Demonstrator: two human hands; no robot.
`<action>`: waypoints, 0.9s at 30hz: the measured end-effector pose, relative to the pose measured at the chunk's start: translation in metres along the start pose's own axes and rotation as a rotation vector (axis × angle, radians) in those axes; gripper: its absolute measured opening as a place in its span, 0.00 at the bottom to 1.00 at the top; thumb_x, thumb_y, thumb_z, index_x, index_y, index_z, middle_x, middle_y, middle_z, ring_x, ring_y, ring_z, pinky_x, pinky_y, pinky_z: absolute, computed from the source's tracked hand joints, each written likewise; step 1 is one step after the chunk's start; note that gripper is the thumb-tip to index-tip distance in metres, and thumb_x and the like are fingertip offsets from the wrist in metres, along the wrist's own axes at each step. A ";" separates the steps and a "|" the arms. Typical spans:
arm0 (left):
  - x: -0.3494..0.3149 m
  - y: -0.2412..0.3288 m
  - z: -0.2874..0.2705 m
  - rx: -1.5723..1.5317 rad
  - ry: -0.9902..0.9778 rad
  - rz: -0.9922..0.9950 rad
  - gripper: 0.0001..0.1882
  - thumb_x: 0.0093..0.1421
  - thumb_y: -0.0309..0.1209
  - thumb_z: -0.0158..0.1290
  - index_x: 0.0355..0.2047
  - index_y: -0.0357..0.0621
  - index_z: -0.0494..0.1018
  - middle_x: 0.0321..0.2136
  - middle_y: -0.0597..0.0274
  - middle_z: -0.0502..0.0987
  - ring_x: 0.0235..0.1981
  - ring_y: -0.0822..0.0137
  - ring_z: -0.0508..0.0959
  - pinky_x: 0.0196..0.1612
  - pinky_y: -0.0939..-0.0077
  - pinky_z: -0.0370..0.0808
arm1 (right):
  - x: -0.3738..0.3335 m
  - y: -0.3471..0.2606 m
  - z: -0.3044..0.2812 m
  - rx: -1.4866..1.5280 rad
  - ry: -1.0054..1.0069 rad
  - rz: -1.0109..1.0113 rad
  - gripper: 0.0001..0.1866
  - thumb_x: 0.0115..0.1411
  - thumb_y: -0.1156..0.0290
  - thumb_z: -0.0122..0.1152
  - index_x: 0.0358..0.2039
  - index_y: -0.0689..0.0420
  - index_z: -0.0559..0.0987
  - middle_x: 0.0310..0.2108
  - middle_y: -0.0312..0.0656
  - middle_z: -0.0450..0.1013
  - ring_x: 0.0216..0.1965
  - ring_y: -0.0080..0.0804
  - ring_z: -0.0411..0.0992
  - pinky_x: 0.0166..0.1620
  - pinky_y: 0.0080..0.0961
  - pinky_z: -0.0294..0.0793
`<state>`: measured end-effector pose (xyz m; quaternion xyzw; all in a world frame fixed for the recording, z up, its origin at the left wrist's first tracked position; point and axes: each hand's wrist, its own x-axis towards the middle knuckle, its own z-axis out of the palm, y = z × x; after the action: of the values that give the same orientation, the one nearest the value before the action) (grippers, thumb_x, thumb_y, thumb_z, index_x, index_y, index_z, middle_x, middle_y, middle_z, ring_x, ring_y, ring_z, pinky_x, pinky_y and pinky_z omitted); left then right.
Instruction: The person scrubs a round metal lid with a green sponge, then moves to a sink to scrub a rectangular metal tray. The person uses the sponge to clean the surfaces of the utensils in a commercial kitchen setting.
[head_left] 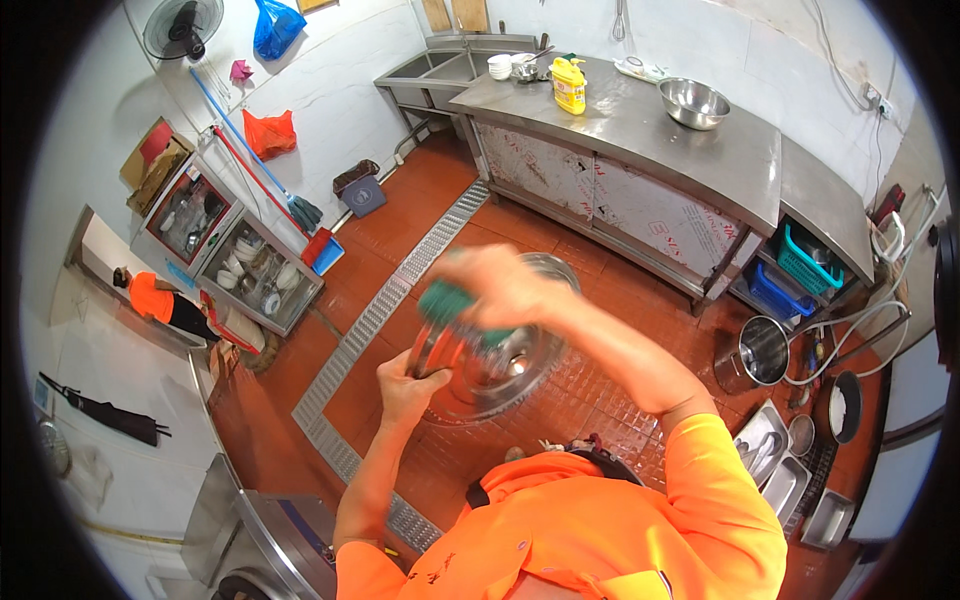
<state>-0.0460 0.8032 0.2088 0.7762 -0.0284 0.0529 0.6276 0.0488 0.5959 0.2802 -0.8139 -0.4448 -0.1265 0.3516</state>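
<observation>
My left hand [405,388] is closed on the edge of a shiny, reddish thing [438,350] with a curved rim. Blur hides its exact kind. Pressed against its upper side is a green scouring pad [446,301]. My right hand [505,287], smeared by motion, is wrapped over the pad. Directly below both hands, a wide round metal basin [553,272] stands on the red tiled floor. My hands and the reddish thing hide part of the basin.
A steel counter [620,110] bears a yellow jug [568,86] and a metal bowl [694,103]. To the right on the floor are a tall pot [752,352] and several metal trays [785,487]. A drain grate [365,335] runs left. Another person [155,300] stands far left.
</observation>
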 end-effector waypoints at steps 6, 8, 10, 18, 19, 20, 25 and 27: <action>-0.026 -0.018 -0.011 -0.280 0.199 0.052 0.08 0.47 0.16 0.60 0.29 0.35 0.76 0.25 0.68 0.77 0.25 0.79 0.73 0.31 0.81 0.72 | -0.088 0.111 -0.001 0.791 0.481 0.464 0.14 0.48 0.77 0.59 0.38 0.60 0.76 0.33 0.33 0.73 0.34 0.20 0.70 0.42 0.21 0.70; -0.027 -0.028 -0.008 -0.352 0.222 0.065 0.08 0.47 0.15 0.60 0.30 0.35 0.76 0.27 0.67 0.78 0.27 0.78 0.74 0.32 0.81 0.72 | -0.084 0.115 0.007 0.812 0.475 0.439 0.15 0.47 0.78 0.58 0.38 0.60 0.76 0.32 0.35 0.74 0.34 0.21 0.70 0.42 0.21 0.70; -0.025 -0.039 -0.022 -0.286 0.059 0.020 0.12 0.48 0.16 0.60 0.35 0.35 0.75 0.29 0.66 0.78 0.29 0.77 0.75 0.34 0.80 0.72 | -0.062 0.089 -0.009 0.709 0.387 0.391 0.15 0.46 0.77 0.59 0.38 0.61 0.77 0.32 0.36 0.74 0.34 0.24 0.71 0.41 0.21 0.70; 0.001 -0.009 0.006 -0.257 -0.292 -0.024 0.15 0.48 0.17 0.59 0.38 0.38 0.74 0.31 0.70 0.76 0.32 0.79 0.74 0.34 0.82 0.72 | -0.001 -0.036 0.022 -0.190 -0.231 -0.036 0.26 0.40 0.65 0.67 0.43 0.53 0.72 0.36 0.45 0.73 0.36 0.49 0.74 0.36 0.43 0.74; -0.001 -0.008 0.009 -0.342 -0.254 -0.010 0.15 0.47 0.16 0.59 0.38 0.38 0.74 0.31 0.70 0.76 0.31 0.80 0.74 0.34 0.82 0.72 | 0.001 -0.036 0.022 -0.166 -0.213 -0.074 0.24 0.41 0.66 0.65 0.41 0.54 0.72 0.34 0.46 0.72 0.36 0.49 0.74 0.36 0.43 0.73; -0.003 -0.005 0.011 -0.425 -0.214 0.001 0.16 0.47 0.16 0.58 0.38 0.38 0.74 0.31 0.71 0.76 0.31 0.80 0.73 0.33 0.82 0.72 | 0.001 -0.034 0.022 -0.140 -0.195 -0.114 0.22 0.42 0.66 0.64 0.40 0.55 0.73 0.32 0.47 0.72 0.36 0.50 0.74 0.36 0.44 0.73; -0.007 -0.003 -0.008 -0.228 -0.182 -0.068 0.12 0.43 0.15 0.57 0.31 0.34 0.78 0.23 0.69 0.76 0.23 0.79 0.73 0.29 0.82 0.71 | -0.016 0.022 -0.002 0.059 0.193 -0.051 0.26 0.38 0.71 0.63 0.43 0.55 0.75 0.36 0.49 0.75 0.38 0.45 0.75 0.43 0.35 0.75; -0.013 -0.004 -0.008 -0.312 -0.098 -0.059 0.12 0.43 0.14 0.57 0.31 0.33 0.78 0.24 0.67 0.77 0.23 0.78 0.73 0.29 0.81 0.71 | -0.045 0.070 -0.007 0.396 0.366 0.147 0.22 0.43 0.74 0.60 0.43 0.58 0.75 0.36 0.44 0.76 0.38 0.34 0.76 0.43 0.28 0.73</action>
<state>-0.0585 0.8118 0.2050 0.6715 -0.0441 -0.0085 0.7396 0.0804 0.5376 0.2295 -0.7233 -0.3296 -0.1561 0.5864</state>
